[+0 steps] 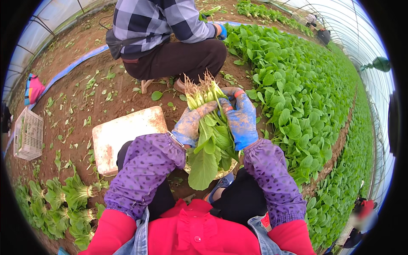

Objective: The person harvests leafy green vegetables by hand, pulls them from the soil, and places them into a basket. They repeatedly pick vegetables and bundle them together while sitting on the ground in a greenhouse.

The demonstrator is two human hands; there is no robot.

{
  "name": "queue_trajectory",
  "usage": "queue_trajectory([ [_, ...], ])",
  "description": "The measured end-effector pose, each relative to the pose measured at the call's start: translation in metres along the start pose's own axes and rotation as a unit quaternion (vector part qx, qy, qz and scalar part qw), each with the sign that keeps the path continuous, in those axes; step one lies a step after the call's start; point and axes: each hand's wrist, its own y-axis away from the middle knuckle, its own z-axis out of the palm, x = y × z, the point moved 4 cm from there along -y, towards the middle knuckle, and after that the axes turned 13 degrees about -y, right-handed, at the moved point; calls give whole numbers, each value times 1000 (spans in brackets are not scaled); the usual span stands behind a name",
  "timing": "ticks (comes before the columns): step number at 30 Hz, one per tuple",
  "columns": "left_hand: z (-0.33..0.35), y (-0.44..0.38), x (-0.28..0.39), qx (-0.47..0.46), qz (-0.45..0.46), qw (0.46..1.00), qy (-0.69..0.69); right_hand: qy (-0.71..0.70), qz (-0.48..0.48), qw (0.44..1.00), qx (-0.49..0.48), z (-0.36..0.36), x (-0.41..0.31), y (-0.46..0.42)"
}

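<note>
A bunch of leafy greens (pixel 210 143) is held in front of me, roots up and leaves hanging down. My left hand (pixel 193 122), in a muddy blue glove, grips the stems from the left, thumb across them. At the right side of the stems, my right hand (pixel 240 116), also gloved, has bent fingers closed on the bunch near the root end. Brown roots stick out above both hands. Below the leaves, a round pale object (pixel 228 172) is partly hidden between my legs.
Left of my knee lies a dirty white slab or box (pixel 127 137). Tied bundles of greens (pixel 78 193) cover the lower left ground. A plastic crate (pixel 28 137) and pink bag (pixel 35 89) stand farther left. A person (pixel 169 41) sits ahead. Growing greens (pixel 296 95) fill the right.
</note>
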Motion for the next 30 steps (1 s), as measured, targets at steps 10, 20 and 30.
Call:
queue_trajectory([
  [10, 2, -2, -3, 18, 75, 997, -4, 164, -155, 973, -57, 12, -29, 12],
  [20, 5, -5, 3, -1, 96, 995, 6, -78, 63, 987, -125, 4, -7, 20],
  [30, 3, -19, 21, -12, 19, 998, 64, -75, 207, 974, -53, -171, 57, 38],
])
